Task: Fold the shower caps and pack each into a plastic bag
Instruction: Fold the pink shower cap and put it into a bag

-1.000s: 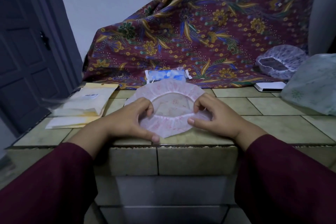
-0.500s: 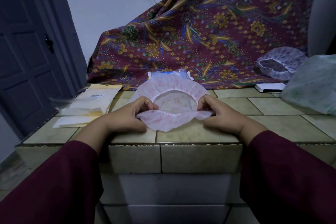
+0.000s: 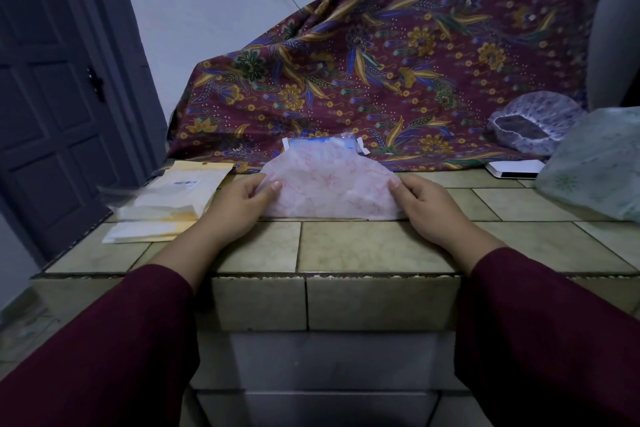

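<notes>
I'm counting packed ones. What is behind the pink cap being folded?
Behind the pink shower cap, a clear plastic packet with blue contents and white tabs leans at the patterned cloth. Only its top strip shows; the cap covers the rest.

Long dark maroon sleeves [image 3: 104, 350] cover both forearms to the wrists; hands bare

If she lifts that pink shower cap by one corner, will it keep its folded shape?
Probably not. The pink shower cap looks thin and crinkled, so it would likely droop open. It seems very light. Both the left hand and right hand pinch its ends, suggesting it needs holding.
</notes>
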